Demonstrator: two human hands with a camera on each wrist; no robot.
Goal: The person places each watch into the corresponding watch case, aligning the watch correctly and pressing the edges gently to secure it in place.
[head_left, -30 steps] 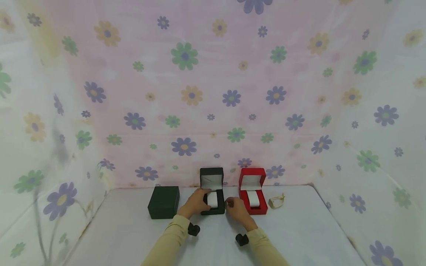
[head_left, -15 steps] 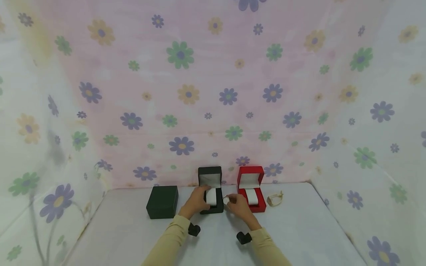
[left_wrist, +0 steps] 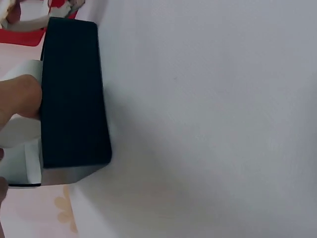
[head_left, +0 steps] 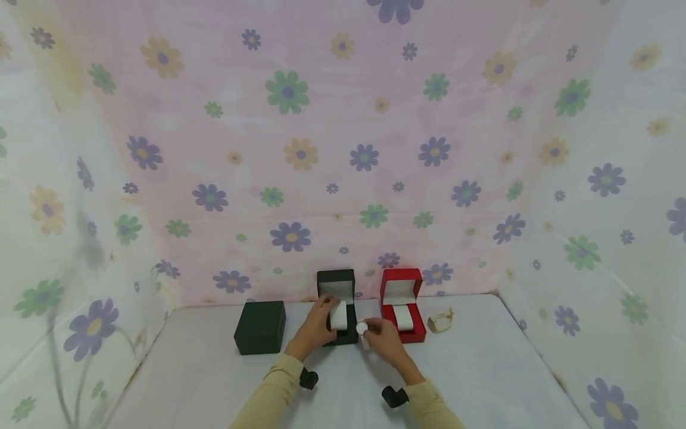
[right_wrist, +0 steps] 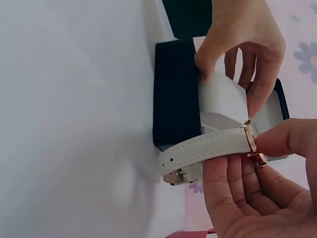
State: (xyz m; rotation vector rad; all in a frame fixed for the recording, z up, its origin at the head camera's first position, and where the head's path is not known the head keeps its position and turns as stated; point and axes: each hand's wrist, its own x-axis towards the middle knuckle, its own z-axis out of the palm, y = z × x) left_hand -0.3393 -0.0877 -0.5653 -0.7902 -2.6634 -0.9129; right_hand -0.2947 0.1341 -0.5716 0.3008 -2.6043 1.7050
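A dark green watch box (head_left: 336, 276) stands with its lid up near the back edge of the table. My left hand (head_left: 311, 329) reaches into it and grips the white watch cushion (right_wrist: 223, 101), thumb at the front end and fingers at the back. In the right wrist view that cushion looks tilted. My right hand (head_left: 387, 343) pinches a wristwatch (head_left: 362, 327) with a white stitched strap (right_wrist: 210, 146) and a rose-gold case (right_wrist: 251, 139). The strap is buckled into a loop. The watch is held just right of the green box, its dial showing in the head view.
An open red watch box (head_left: 402, 274) with a white cushion (head_left: 403, 318) stands close on the right. Beyond it lies a gold-coloured watch (head_left: 440, 322). A closed green box (head_left: 261, 328) sits left of my left hand. Flower-printed cloth (head_left: 321, 179) rises behind the table.
The right hand has turned the watch so its dial and hanging strap show more. The left hand's fingers have shifted toward the back of the cushion. The head view has moved slightly.
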